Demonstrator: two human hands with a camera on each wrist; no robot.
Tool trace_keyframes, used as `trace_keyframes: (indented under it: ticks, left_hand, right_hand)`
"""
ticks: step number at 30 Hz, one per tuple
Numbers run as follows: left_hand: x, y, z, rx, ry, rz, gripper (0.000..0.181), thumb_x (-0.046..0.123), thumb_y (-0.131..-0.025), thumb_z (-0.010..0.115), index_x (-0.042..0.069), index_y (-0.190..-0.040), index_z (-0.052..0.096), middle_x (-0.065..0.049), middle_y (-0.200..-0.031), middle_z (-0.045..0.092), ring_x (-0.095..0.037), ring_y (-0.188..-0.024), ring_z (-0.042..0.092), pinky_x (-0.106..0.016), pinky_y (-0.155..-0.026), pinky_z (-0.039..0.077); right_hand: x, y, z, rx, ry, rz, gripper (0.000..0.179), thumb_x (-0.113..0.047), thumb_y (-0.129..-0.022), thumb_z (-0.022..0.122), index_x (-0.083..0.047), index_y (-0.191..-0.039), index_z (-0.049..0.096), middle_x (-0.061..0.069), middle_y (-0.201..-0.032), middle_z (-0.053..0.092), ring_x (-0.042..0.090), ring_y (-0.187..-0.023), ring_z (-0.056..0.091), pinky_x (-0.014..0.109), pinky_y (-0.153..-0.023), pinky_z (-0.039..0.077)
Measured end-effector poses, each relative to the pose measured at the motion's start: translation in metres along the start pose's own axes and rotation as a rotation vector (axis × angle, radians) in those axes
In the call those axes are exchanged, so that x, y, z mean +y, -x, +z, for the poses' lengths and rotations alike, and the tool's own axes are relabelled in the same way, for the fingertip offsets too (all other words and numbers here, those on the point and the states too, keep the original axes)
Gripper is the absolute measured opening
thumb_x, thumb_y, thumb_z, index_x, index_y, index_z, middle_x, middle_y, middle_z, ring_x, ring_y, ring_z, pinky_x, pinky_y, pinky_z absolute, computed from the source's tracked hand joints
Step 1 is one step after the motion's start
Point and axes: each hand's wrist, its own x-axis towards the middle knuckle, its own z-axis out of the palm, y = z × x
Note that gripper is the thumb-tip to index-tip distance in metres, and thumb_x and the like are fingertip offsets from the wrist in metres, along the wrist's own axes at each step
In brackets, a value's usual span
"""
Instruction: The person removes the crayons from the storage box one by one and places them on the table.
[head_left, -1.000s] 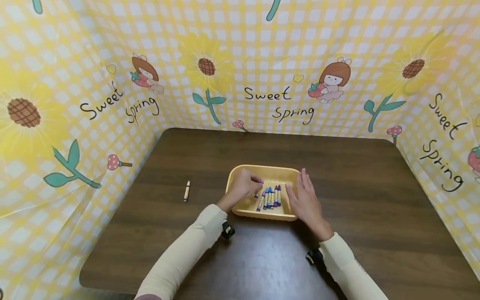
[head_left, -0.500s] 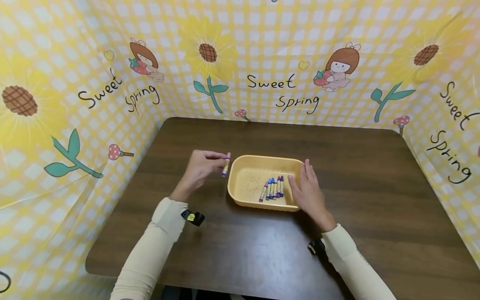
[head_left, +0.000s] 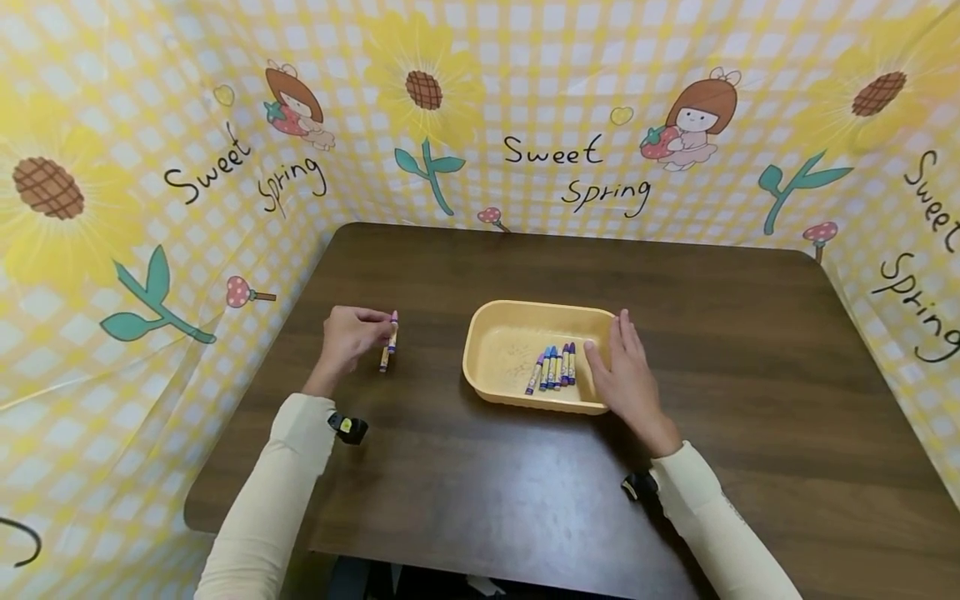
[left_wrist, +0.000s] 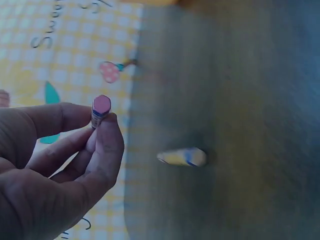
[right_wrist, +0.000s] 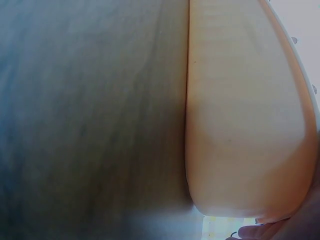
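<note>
One crayon (head_left: pixel 384 360) is out left of the tray (head_left: pixel 498 358), left hand (head_left: pixel 348 337) pinches a pink crayon (left_wrist: pixel 101 105), several crayons (head_left: pixel 552 368) inside seemingly remain, right hand (head_left: pixel 628 375) straight-fingered alongside.

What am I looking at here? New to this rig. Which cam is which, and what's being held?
No robot here: these are a person's two bare hands. The head camera gives the wide view down over the brown table. Each wrist camera gives a close-up: the left one shows the left hand, the right one mostly the outside of the yellow tray.

The left hand pinches a pink-tipped crayon between thumb and fingers. A second crayon lies on the table nearby. The right hand rests at the tray's right end, fingers straight. Inside the tray is a row of crayons, mostly blue and purple.
</note>
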Motion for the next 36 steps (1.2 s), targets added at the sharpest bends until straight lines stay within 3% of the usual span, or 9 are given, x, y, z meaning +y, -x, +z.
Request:
trace_keyframes:
  ticks: [6,11,14,17,22,26,29,31,36]
  left_hand:
    - [-0.008,-0.002,0.016,0.081,-0.298,0.171,0.016,0.013,-0.086,0.073,0.002,-0.094,0.081,-0.016,-0.085,0.078,-0.028,-0.079,0.076,-0.035,-0.071,0.059]
    - [-0.012,-0.003,0.03,0.108,-0.452,0.309,0.027,0.006,-0.088,0.064,0.005,-0.063,0.074,-0.007,-0.057,0.066,-0.025,-0.057,0.064,-0.047,-0.071,0.056]
    - [-0.013,-0.003,0.037,0.103,-0.503,0.347,0.044,0.0,-0.087,0.058,0.011,-0.046,0.048,0.003,-0.045,0.037,-0.018,-0.047,0.041,-0.041,-0.061,0.046]
    - [-0.013,-0.001,0.043,0.114,-0.541,0.388,0.048,-0.007,-0.082,0.053,0.018,-0.05,0.026,0.006,-0.054,0.02,-0.018,-0.055,0.025,-0.04,-0.059,0.034]
    - [-0.009,0.002,0.05,0.132,-0.57,0.411,0.048,-0.012,-0.077,0.048,0.02,-0.055,0.02,0.006,-0.058,0.015,-0.021,-0.055,0.028,-0.039,-0.057,0.032]
    - [-0.008,0.006,0.051,0.107,-0.563,0.371,0.048,-0.008,-0.086,0.053,0.017,-0.055,0.026,0.004,-0.058,0.019,-0.02,-0.055,0.029,-0.038,-0.058,0.034]
    - [-0.001,0.014,0.047,0.114,-0.491,0.359,0.038,0.003,-0.092,0.065,0.007,-0.056,0.056,-0.004,-0.052,0.047,-0.02,-0.053,0.048,-0.04,-0.062,0.048]
    - [0.01,0.021,0.044,0.123,-0.393,0.353,0.022,0.015,-0.093,0.072,0.005,-0.074,0.076,-0.009,-0.067,0.07,-0.024,-0.06,0.066,-0.042,-0.071,0.056]
    - [0.053,0.03,0.047,-0.05,0.157,0.267,0.026,0.022,-0.09,0.078,0.0,-0.103,0.079,-0.018,-0.095,0.078,-0.023,-0.074,0.077,-0.035,-0.074,0.062]
  right_hand:
    - [0.001,0.0,-0.001,-0.006,-0.012,0.014,0.08,-0.053,-0.106,0.037,-0.001,-0.161,0.01,0.012,-0.172,-0.002,0.038,-0.158,0.007,0.063,-0.122,0.017]
    - [0.002,-0.001,0.0,-0.008,-0.022,0.015,0.082,-0.055,-0.106,0.037,-0.002,-0.162,0.009,0.01,-0.172,-0.004,0.037,-0.158,0.006,0.063,-0.122,0.016]
    - [0.002,0.0,0.0,-0.005,-0.032,0.012,0.082,-0.053,-0.105,0.039,-0.002,-0.162,0.009,0.011,-0.172,-0.002,0.038,-0.158,0.006,0.063,-0.122,0.016]
    - [0.002,0.0,0.0,-0.006,-0.036,0.011,0.081,-0.052,-0.106,0.04,-0.002,-0.162,0.009,0.012,-0.172,-0.002,0.038,-0.158,0.006,0.063,-0.122,0.016]
    - [0.001,0.0,-0.001,0.008,-0.036,0.005,0.081,-0.05,-0.106,0.041,-0.001,-0.161,0.01,0.012,-0.172,-0.002,0.039,-0.157,0.008,0.063,-0.122,0.017]
    - [0.002,0.002,-0.001,0.016,-0.036,0.007,0.08,-0.05,-0.105,0.043,0.0,-0.161,0.013,0.013,-0.172,0.0,0.04,-0.157,0.01,0.064,-0.121,0.019]
    - [0.003,0.002,0.0,0.005,-0.026,0.006,0.08,-0.049,-0.105,0.043,0.001,-0.161,0.013,0.013,-0.171,0.001,0.04,-0.157,0.011,0.064,-0.121,0.021]
    - [0.003,0.002,0.001,0.002,-0.02,0.001,0.08,-0.049,-0.105,0.043,0.001,-0.161,0.013,0.013,-0.171,0.002,0.04,-0.157,0.011,0.063,-0.121,0.021]
    - [0.003,-0.002,0.0,0.015,-0.014,0.001,0.079,-0.048,-0.106,0.043,0.0,-0.161,0.012,0.013,-0.172,0.001,0.039,-0.157,0.011,0.061,-0.122,0.02]
